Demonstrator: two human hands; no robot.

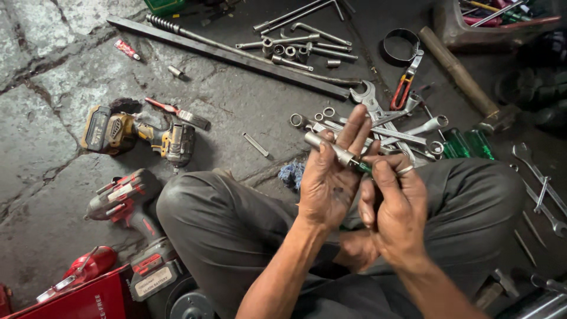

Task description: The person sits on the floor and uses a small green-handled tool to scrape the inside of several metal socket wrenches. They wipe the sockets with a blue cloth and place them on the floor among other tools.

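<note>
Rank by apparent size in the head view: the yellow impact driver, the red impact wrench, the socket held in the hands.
1. Red impact wrench, though nearer the camera.
2. Yellow impact driver.
3. Socket, pinched between left hand and right hand.

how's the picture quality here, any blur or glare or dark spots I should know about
Head view: the hands, left hand and right hand, are sharp, as is the metal socket they hold; light is soft and dim; faint glints on the wrenches; the right edge falls into shadow; straight edges bow slightly near the corners.

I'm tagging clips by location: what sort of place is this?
Probably a mechanic's workshop floor: spanners in a heap, two impact drivers on cracked stone, and hands fitting a socket.
</note>
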